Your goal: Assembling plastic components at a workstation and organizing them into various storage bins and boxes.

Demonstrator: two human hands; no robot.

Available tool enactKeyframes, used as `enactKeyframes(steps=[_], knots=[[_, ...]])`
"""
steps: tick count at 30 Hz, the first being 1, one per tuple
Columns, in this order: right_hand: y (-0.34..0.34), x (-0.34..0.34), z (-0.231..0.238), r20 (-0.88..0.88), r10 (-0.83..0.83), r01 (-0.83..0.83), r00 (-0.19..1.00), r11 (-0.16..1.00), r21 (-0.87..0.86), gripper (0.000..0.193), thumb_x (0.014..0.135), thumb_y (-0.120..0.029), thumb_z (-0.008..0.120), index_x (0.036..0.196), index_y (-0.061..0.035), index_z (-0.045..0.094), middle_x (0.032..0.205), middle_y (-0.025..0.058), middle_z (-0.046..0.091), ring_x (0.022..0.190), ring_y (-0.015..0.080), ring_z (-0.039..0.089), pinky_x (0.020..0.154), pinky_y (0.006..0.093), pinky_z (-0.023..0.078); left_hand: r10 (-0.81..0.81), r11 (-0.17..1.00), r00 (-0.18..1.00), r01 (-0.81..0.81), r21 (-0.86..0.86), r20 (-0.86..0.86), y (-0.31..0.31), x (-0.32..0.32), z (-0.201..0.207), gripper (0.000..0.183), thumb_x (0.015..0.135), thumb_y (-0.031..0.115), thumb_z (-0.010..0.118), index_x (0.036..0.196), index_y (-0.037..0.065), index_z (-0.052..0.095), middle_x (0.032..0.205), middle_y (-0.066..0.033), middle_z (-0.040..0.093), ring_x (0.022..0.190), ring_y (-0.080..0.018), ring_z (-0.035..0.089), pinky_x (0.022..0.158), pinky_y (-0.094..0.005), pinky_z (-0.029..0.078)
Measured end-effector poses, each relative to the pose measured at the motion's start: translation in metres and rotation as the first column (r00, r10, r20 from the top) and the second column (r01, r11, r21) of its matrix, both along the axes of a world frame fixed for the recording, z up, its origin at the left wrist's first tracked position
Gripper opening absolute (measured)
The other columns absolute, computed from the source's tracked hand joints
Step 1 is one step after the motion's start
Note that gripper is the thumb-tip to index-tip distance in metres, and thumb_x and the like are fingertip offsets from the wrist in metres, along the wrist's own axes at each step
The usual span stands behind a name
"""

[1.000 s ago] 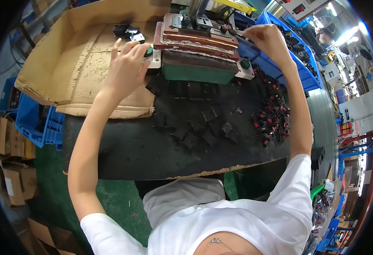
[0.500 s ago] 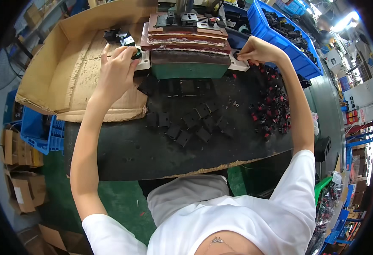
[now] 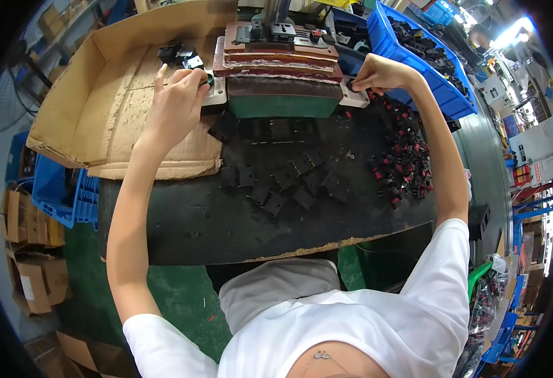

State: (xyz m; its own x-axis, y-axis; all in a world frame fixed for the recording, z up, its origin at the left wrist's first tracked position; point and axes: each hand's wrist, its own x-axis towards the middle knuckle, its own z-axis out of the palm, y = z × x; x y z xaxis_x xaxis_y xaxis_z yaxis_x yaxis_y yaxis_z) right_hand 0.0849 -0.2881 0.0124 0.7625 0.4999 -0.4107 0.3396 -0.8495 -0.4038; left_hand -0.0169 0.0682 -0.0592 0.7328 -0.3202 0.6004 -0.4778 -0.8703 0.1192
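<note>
My left hand [image 3: 177,104] is closed around a green button [image 3: 210,79] on a pale box [image 3: 217,94] at the left side of a bench press [image 3: 282,94]. Its little finger sticks up. On the other side, my right hand [image 3: 383,73] has its fingers pinched over a dark button [image 3: 351,84] on a matching pale box [image 3: 354,99]. The fingers partly hide both buttons. Between my hands, the press has a green base, stacked brown plates and small metal fixtures on top. Several black plastic housings [image 3: 284,178] lie loose on the dark table in front of it.
A cardboard tray [image 3: 119,151] with a few black parts [image 3: 177,54] lies at the left. Small red-and-black parts [image 3: 402,157] are heaped by my right forearm. Behind them, a blue crate [image 3: 427,85] holds black pieces. The dark table [image 3: 182,233] has a worn front edge.
The view has shifted slightly, moving the press and tray a little to the right in the picture. Both hands stay at their buttons.
</note>
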Motion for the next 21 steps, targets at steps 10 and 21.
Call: enactKeyframes(steps=[10,21], knots=[[-0.012,-0.007,-0.003,-0.048,-0.089,0.095,0.995,0.988,0.123,0.021,0.076,-0.017,0.063,0.084,0.002,0.065,0.049,0.0032,0.053,0.038,0.0065,0.048,0.033,0.0199,0.033,-0.017,0.996,1.0,0.015,-0.09,-0.018,0.0,0.004,-0.002,0.016,0.087,0.02,0.042,0.084,0.006,0.05,0.077,-0.0088,0.057,0.088,-0.0241,0.053,0.095,-0.0502,0.023],[-0.004,-0.011,0.0,-0.008,-0.088,0.088,0.996,0.994,0.064,0.02,0.077,-0.018,0.062,0.081,0.0015,0.066,0.049,0.0025,0.054,0.037,0.007,0.048,0.033,0.0196,0.033,0.024,0.997,0.999,-0.025,-0.067,-0.022,-0.002,0.001,0.0,0.021,0.086,0.025,0.046,0.088,0.005,0.05,0.081,-0.0091,0.058,0.097,-0.0252,0.05,0.096,-0.0492,0.022]])
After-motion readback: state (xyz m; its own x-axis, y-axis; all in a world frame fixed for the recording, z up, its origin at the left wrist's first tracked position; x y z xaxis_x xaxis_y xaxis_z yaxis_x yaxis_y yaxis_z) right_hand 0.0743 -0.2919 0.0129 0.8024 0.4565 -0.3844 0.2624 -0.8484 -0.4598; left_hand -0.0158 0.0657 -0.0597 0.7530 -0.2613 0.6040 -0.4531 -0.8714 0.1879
